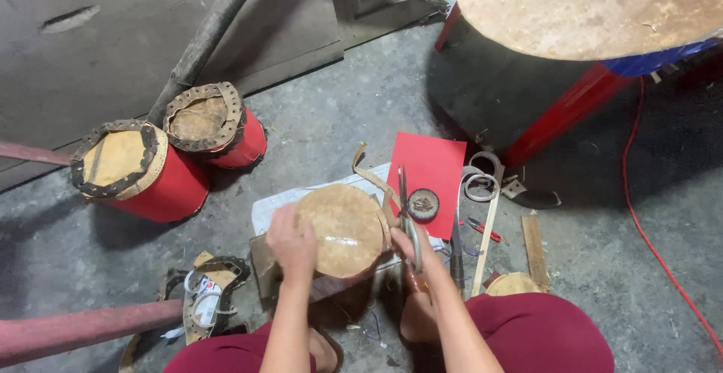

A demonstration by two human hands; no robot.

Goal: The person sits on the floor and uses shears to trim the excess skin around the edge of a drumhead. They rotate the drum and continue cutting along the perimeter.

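A seated person's left hand (292, 239) clasped a small hide-topped drum (346, 228) on the floor, while the right hand (410, 245), just beside, gripped scissors (407, 219); trimming cleanly probably meant cutting close along the rim.

Tan hide-topped drum (346, 230) (upright) touches long scissors (407, 215).

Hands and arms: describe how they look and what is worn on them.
Both forearms are bare, with no sleeves or gloves showing. The left hand and the right hand carry no rings or watch that can be made out. Dark red clothing covers the legs below.
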